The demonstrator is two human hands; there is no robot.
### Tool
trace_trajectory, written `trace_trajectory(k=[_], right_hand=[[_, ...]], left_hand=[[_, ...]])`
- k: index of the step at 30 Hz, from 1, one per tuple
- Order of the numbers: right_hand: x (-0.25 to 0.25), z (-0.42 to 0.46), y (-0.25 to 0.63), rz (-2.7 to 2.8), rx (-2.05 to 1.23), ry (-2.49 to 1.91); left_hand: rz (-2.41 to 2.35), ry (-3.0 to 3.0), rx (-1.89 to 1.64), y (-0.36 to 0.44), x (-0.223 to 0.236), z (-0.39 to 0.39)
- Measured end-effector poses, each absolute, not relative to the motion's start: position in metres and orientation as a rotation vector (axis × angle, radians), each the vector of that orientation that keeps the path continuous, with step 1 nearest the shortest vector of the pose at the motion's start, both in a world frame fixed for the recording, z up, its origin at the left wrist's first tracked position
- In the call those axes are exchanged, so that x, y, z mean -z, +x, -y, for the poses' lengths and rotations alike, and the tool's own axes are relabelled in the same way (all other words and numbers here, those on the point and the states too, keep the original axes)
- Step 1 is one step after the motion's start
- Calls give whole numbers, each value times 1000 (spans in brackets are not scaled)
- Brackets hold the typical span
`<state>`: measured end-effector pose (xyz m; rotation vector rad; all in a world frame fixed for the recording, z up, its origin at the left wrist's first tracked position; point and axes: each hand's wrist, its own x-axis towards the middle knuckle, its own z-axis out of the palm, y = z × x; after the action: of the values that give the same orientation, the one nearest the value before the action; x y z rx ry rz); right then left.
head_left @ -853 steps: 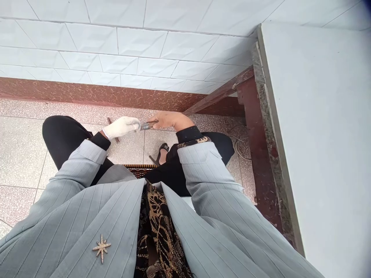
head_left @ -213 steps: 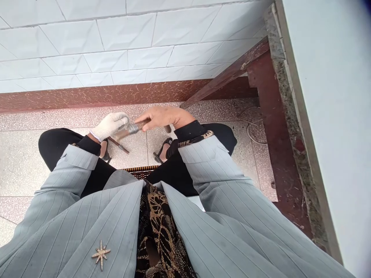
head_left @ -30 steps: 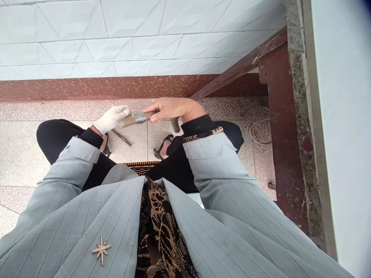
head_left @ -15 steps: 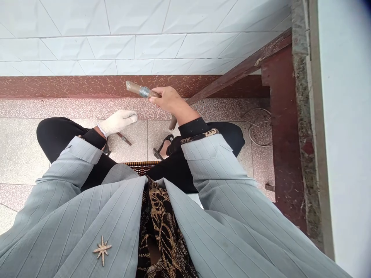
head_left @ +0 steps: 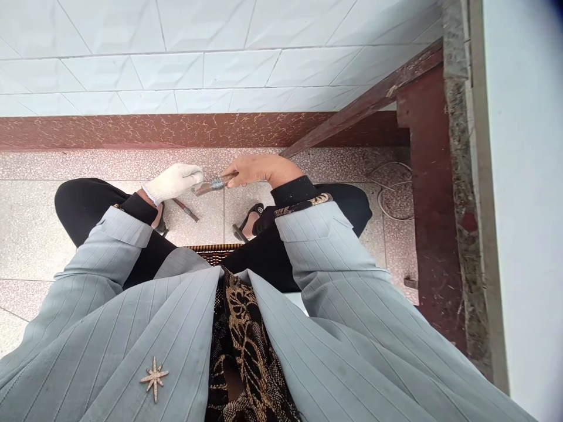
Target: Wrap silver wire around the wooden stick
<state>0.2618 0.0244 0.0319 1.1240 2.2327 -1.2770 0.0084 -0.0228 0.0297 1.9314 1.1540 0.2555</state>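
Two hands work close: our gloved left hand (head_left: 172, 181) curls near the wire-bound stick (head_left: 217, 183), its hold unclear, while our right hand (head_left: 253, 169) grips that stick; steadiness seems needed. A thin rod (head_left: 187, 210) lies on speckled floor tiles (head_left: 35, 228), left of a dark-red frame (head_left: 433, 193).

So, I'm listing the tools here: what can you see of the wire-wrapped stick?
The stick is brown and looks wooden, with silvery wire coiled around one stretch. It is held above the floor, slanting: the bare right hand grips it and hides its far part. Its visible end reaches towards the gloved left hand; whether they touch is unclear.
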Motion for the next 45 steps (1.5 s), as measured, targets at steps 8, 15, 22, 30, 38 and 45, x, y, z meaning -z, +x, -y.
trace_trajectory(k=[8, 15, 22, 30, 38, 45], right_hand=[[-35, -26, 272, -2170, 1886, 839], [-37, -21, 273, -2272, 2845, 1359], [-23, -31, 264, -2423, 1405, 1947], [-28, -26, 260, -2372, 1052, 1666], [-25, -28, 266, -2170, 1338, 1148], [-32, -26, 270, -2113, 1709, 914]], left_hand=[[-1159, 1740, -383, 3, -24, 21], [-1019, 1670, -478, 13, -10, 28], [-1049, 1961, -294, 16, -22, 30], [-1077, 1984, -264, 16, -24, 29], [-1188, 1962, -270, 10, -31, 24], [-1235, 1800, -411, 4, -29, 20]])
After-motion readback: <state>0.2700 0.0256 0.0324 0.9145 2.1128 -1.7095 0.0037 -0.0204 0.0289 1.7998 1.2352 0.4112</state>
